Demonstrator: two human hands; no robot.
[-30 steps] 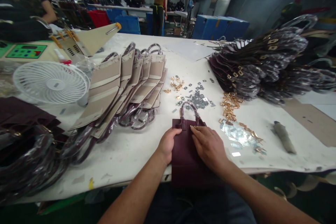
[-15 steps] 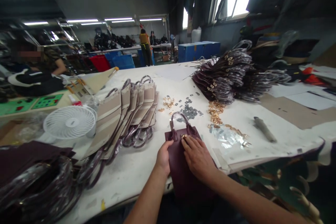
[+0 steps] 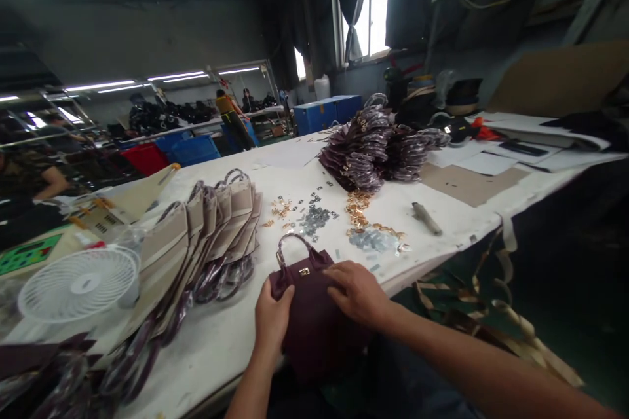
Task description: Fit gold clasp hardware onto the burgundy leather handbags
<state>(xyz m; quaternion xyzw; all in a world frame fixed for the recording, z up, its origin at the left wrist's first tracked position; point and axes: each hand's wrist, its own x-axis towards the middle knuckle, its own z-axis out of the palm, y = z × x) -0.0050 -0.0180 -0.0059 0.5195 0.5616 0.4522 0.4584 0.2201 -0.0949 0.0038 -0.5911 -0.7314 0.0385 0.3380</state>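
Observation:
A dark purple handbag panel (image 3: 314, 321) with one looped handle hangs partly over the table's near edge. My left hand (image 3: 273, 315) grips its upper left edge, thumb on the front face. On the opposite side my right hand (image 3: 354, 289) holds the upper right edge, its fingers bent over the front. Between the hands a small gold clasp (image 3: 304, 272) sits near the panel's top, uncovered. Just beyond the handle lie grey metal plates (image 3: 316, 219) and small gold fittings (image 3: 281, 208).
Beige-backed panels (image 3: 164, 239) lean in a row on the left, beside a white fan (image 3: 81, 283). Purple panels with wrapped handles (image 3: 363, 150) are heaped at the back. Gold clasps (image 3: 358, 209), silver plates (image 3: 376, 240) and a grey-wrapped tool (image 3: 426, 218) lie right.
My right hand has slid off the clasp to the panel's right edge, leaving the clasp visible. My left hand has shifted onto the left edge. The camera view has turned right and tilted.

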